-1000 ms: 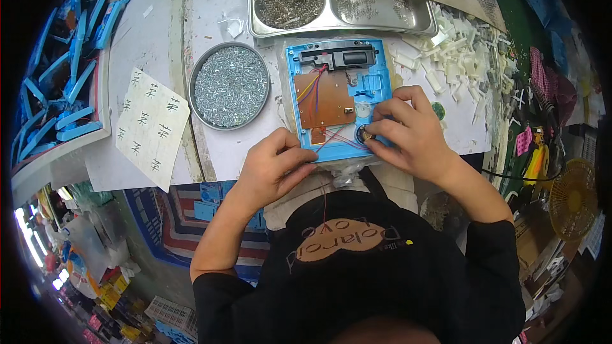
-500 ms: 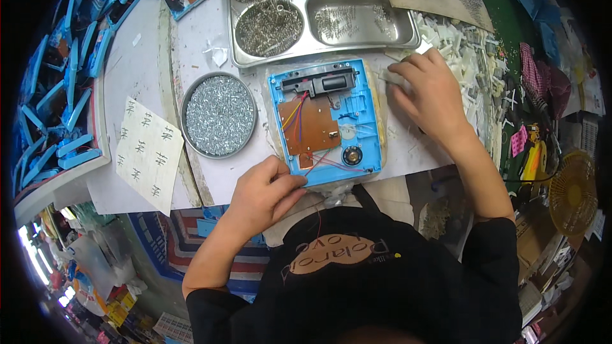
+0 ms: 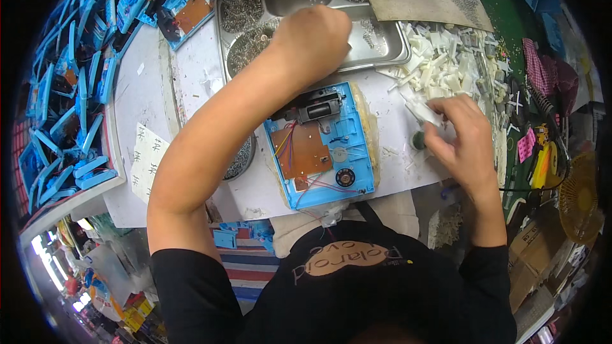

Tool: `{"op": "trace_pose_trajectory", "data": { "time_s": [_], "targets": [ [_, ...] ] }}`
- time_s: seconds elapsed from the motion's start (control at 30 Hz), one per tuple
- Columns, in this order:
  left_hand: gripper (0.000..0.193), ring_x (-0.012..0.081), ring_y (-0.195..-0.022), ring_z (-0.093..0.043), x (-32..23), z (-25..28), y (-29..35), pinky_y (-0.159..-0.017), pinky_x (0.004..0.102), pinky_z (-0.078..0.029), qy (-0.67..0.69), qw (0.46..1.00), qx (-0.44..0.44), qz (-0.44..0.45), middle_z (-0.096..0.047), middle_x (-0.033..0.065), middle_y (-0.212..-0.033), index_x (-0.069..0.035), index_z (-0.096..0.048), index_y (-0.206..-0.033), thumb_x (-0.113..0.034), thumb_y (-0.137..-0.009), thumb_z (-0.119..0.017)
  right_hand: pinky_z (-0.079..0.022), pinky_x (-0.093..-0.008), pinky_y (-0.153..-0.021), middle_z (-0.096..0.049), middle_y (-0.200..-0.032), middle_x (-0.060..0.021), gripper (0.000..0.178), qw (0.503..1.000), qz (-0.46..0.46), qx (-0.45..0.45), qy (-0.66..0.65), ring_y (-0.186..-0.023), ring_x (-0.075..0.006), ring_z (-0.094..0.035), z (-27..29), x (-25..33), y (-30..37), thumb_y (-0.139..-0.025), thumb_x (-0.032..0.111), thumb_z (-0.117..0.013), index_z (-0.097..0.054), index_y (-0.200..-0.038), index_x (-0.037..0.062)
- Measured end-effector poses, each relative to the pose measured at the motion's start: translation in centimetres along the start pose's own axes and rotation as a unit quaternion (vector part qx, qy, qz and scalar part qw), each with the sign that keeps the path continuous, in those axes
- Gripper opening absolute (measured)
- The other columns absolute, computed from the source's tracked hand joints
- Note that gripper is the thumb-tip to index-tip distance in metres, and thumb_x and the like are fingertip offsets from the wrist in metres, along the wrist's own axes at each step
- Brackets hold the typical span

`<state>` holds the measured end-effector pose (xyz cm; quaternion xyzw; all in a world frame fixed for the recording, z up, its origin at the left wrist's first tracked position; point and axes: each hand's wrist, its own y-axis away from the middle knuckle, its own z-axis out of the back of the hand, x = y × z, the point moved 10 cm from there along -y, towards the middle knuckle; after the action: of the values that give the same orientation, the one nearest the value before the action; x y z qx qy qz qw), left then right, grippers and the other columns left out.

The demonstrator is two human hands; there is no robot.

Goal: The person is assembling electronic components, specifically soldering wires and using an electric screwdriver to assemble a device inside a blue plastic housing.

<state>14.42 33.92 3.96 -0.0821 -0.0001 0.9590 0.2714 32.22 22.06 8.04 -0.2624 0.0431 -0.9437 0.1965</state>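
Assembly workshop: screw tray (image 3: 389, 51), stacked blue casings (image 3: 70, 121).

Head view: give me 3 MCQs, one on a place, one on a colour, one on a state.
1. Where is the left hand?
A. on the printed paper sheet
B. over the metal compartment tray
C. on the orange fan

2. What colour is the open casing with the brown circuit board?
A. blue
B. red
C. white

3. What state is the right hand in?
A. flat on the casing
B. out of view
C. fingers pinched on a white plastic part, right of the casing

Key: 1 B, the hand is up over the tray's compartments; 2 A, the casing's rim and floor are blue; 3 C, the fingers close on the part beside the white parts pile.
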Motion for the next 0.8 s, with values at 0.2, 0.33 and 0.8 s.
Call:
{"op": "trace_pose_trajectory", "data": {
  "time_s": [0.2,0.33,0.8],
  "targets": [
    [0.021,0.0369,-0.085,-0.07,-2.5,-2.6,-1.7,-0.077,0.0465,-0.056,-0.014,0.998,0.005,-0.054,-0.071,0.0164,-0.088,-0.006,-0.072,-0.09,-0.026,-0.083,-0.076,-0.051,-0.0412,-0.077,-0.069,-0.09,-0.0147,0.024,0.999,-0.009,-0.015,-0.03,-0.084,-0.0331,-0.063,0.6,-0.5,1.4,-0.076,0.007,-0.074,-0.071,-0.099,-0.0008],
    [0.021,0.0326,-0.079,-0.07,-3.8,4.2,1.9,-0.071,0.045,-0.056,0.077,0.979,-0.157,-0.106,-0.07,0.0157,-0.087,-0.005,-0.067,-0.093,-0.021,-0.083,-0.076,-0.049,-0.0382,-0.071,-0.069,-0.089,-0.0131,0.032,0.992,0.081,-0.047,-0.084,-0.08,-0.0304,-0.062,1.9,2.1,0.9,-0.074,0.0,-0.077,-0.072,-0.105,-0.0017],
    [0.024,0.0247,-0.095,-0.074,-7.2,-3.9,23.3,-0.08,0.031,-0.063,0.868,0.408,-0.091,0.268,-0.071,0.0192,-0.111,0.001,-0.056,-0.124,-0.005,-0.102,-0.061,-0.048,-0.0347,-0.06,-0.069,-0.085,-0.009,0.042,0.926,0.228,0.017,-0.3,-0.07,-0.0257,-0.062,-0.5,9.3,3.3,-0.064,0.003,-0.087,-0.073,-0.103,0.0012]
  ]
}}
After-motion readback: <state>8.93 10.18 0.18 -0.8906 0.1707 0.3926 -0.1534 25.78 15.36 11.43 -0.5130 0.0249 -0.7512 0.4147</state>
